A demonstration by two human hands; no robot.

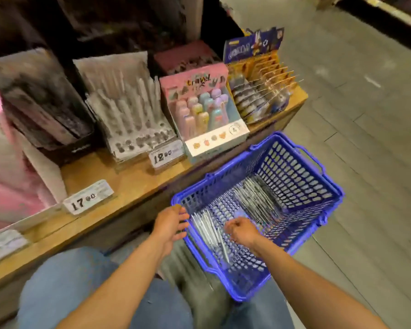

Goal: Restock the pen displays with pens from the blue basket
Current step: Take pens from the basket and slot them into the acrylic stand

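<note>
Blue basket (294, 176) sits on the floor against the wooden counter (119, 186), long axis running from near-left to far-right; perforated plastic walls, handles folded down. Inside: two loose bundles of pens. Near bundle (209, 230), silvery-white, long axes pointing roughly toward the person. Far bundle (256, 200), darker, aligned about the same way. Left hand (170, 224) rests at the basket's near-left rim, fingers straight and slightly spread. Right hand (241, 230) hangs over the basket interior, fingers curled inward; motion blur, cannot tell whether they pinch anything. Pen displays (128, 108) stand on the counter.
</note>
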